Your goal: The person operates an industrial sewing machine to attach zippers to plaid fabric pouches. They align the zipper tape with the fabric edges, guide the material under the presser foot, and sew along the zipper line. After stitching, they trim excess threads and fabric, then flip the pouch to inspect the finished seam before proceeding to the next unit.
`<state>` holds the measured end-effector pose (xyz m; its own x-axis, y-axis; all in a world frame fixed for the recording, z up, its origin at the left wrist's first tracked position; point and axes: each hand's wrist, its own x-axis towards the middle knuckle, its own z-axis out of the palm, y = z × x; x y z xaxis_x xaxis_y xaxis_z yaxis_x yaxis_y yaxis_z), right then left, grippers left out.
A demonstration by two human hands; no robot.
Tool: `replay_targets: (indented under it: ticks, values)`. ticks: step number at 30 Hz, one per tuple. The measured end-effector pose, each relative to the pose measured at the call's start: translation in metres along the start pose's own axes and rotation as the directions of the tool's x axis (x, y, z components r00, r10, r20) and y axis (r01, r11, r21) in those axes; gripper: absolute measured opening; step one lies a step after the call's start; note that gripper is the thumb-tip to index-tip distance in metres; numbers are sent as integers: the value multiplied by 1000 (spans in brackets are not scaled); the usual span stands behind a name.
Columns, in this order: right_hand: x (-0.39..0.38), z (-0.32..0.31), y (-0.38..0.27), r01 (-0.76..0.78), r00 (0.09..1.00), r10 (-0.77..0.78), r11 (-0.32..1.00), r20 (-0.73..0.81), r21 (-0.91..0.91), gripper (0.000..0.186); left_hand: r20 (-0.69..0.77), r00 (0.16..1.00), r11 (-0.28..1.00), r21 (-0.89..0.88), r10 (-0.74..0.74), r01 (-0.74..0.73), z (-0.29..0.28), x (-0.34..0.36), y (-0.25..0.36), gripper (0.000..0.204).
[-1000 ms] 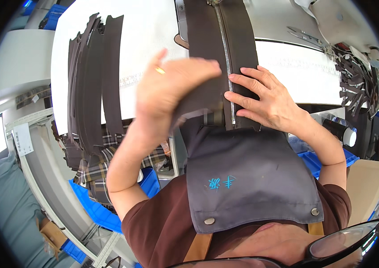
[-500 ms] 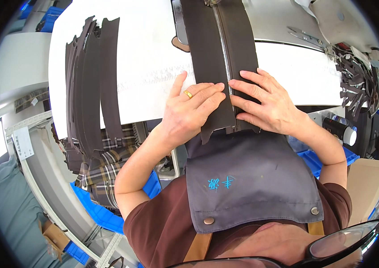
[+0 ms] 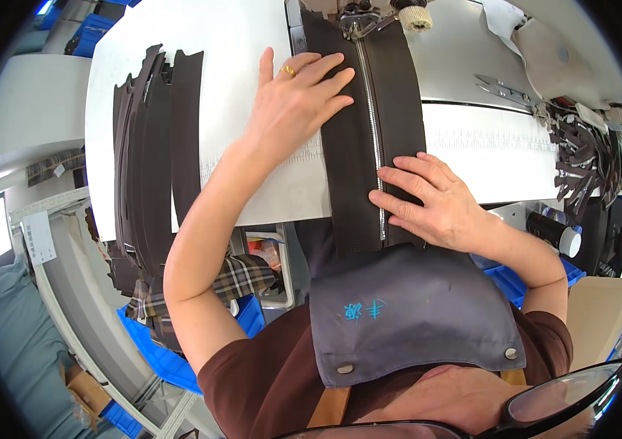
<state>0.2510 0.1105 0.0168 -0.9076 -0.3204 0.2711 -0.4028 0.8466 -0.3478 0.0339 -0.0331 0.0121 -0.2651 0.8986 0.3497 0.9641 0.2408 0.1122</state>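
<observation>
A dark brown fabric strip (image 3: 351, 168) with a silver metal zipper (image 3: 375, 146) down its middle runs from under the sewing machine's presser foot (image 3: 355, 29) to the table's front edge. Flat on the cloth's upper left part, close to the machine, rests my left hand (image 3: 292, 99), fingers spread, a gold ring on one of them. Nearer me, my right hand (image 3: 435, 201) lies on the right half of the strip, its fingers stretched out and their tips reaching the zipper. Neither hand grips anything.
Dark fabric strips (image 3: 142, 161) lie stacked at the left of the white table (image 3: 259, 201). Metal thread snips (image 3: 501, 91) lie on the machine bed at right, near a bundle of zipper pieces (image 3: 585, 154). A black bottle (image 3: 552, 233) with a white cap and blue bins (image 3: 168, 358) sit below.
My left hand has slid away from me, up the strip toward the machine. My right hand stays near the strip's close end. More of the presser foot area now shows.
</observation>
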Motion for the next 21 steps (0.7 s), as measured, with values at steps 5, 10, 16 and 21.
replay_targets:
  ticks: [5,10,16,21]
  values:
    - [-5,3,-3,35,999,-37,998,-35,-45,38,42,999,991,-129,-27,32,0,12,-9,32]
    - [-2,5,2,60,995,-60,998,-81,-4,34,90,995,977,-206,-42,59,-6,16,-13,32]
    - [5,1,9,34,997,-33,999,-69,19,39,53,999,986,-167,-11,20,0,21,-21,33]
    - [10,0,14,31,997,-31,1000,-68,-4,42,13,1000,988,-156,-10,12,10,15,-26,33]
